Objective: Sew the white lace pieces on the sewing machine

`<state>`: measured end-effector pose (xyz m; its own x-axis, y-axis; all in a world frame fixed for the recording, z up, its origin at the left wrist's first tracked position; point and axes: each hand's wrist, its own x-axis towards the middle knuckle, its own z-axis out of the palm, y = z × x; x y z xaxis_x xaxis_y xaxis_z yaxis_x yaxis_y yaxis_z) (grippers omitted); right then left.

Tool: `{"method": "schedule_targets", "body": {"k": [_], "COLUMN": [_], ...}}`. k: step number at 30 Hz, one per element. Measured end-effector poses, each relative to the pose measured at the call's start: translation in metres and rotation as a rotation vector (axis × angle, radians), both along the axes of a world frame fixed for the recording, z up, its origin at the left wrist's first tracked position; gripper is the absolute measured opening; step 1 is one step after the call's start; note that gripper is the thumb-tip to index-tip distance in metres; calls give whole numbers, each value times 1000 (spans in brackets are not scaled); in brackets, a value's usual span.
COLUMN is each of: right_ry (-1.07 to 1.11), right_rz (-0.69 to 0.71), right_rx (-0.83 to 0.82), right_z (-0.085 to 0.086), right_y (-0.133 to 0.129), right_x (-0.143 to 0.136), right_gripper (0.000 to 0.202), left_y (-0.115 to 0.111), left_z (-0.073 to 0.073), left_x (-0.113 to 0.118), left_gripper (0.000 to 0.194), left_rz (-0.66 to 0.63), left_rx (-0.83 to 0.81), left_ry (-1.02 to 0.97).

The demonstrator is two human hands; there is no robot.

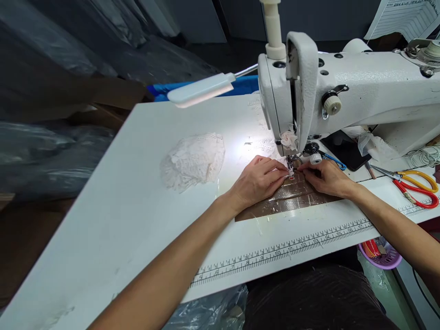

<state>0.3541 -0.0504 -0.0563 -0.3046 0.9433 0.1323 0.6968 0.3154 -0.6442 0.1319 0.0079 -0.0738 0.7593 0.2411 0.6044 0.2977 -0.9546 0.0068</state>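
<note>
My left hand (263, 179) rests just left of the presser foot (289, 161) of a white sewing machine (357, 85), fingertips together on the edge of a small piece of white lace fabric (291, 174). Most of that fabric is hidden by the hand and the foot. On the other side of the foot, my right hand (325, 178) has thumb and forefinger pinched close to the needle area; what lies between them is too small to make out. A brown, shiny plate (292, 197) lies beneath both hands. Left of them sits a bunched heap of white lace (195, 160).
Scissors with orange and red handles (417, 188), a black phone (347, 149) and blue-handled snips (333, 159) lie at the right. A lamp (201, 90) hangs over the white table (137, 206). A printed ruler (275, 253) runs along its front edge, above a purple basket (387, 262).
</note>
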Motion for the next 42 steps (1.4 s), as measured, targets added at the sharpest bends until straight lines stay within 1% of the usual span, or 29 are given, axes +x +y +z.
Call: {"method": "schedule_targets", "body": {"k": [6, 12, 18, 24, 29, 36, 42], "right_ry": [-30, -70, -101, -162, -266, -407, -488], "right_rz": [10, 13, 14, 19, 82, 88, 93], "right_rx": [42, 56, 85, 107, 130, 192, 255], "right_z": [-5, -8, -9, -11, -9, -2, -1], "right_y": [0, -2, -3, -4, -6, -12, -16], "right_x": [0, 0, 0, 0, 0, -6, -12], "right_gripper": [30, 31, 34, 36, 35, 37, 38], "left_y": [0, 0, 0, 0, 0, -3, -7], "left_z": [-1, 0, 1, 1, 0, 4, 5], "left_x": [-1, -1, -3, -2, 0, -4, -6], "left_gripper": [18, 18, 20, 22, 27, 24, 25], "left_rz": [12, 7, 21, 22, 29, -33, -6], "left_rx": [-35, 7, -12, 9, 93, 9, 40], "left_ry": [43, 55, 119, 119, 97, 119, 130]}}
